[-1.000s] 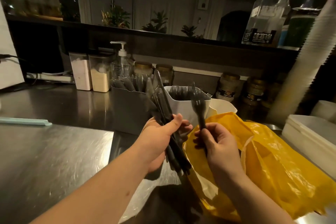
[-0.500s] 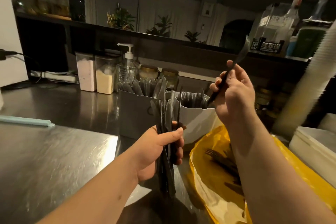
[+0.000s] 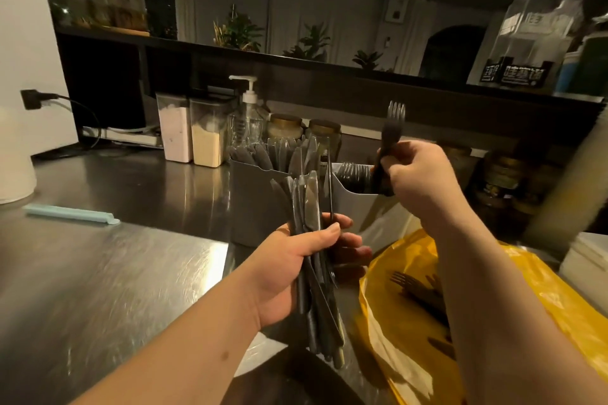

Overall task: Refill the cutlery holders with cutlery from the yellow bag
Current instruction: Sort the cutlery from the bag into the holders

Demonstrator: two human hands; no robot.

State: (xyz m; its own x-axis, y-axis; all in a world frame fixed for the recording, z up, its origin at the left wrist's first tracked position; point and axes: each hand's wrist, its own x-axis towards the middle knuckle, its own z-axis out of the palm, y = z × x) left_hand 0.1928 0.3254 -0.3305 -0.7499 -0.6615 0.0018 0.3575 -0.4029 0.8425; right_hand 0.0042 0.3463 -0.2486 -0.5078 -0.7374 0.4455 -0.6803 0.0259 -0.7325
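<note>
Black plastic cutlery is the load. Left hand (image 3: 296, 268), centre frame, is wrapped tight round a bundle of knives (image 3: 307, 207), blades up, just in front of the grey holder (image 3: 251, 207). Right hand (image 3: 419, 181), centre-right, pinches a fork (image 3: 393, 126) by the handle, tines up, over the white holder (image 3: 357, 210). Handle end sits at the rim or just inside it; cannot tell which. Yellow bag (image 3: 513, 302) lies open on the steel worktop (image 3: 98, 273), lower right, under the right forearm.

Step in hand (est.): seat fork in white holder. Procedure:
- Keep handle down, lower straight.
- Align w/ pcs already racked.
- Release only once handle is inside the rim.
- Keep knife bundle upright & clear of holder mouth.

Qty:
- Holders in view: 2.
- Fork in right hand: 1, as far as can be told.
- Knives in left hand: approx. 6+, overlapping, exact no. unclear.
- Forks in bag (image 3: 418, 289): 3 or more, blurred.
</note>
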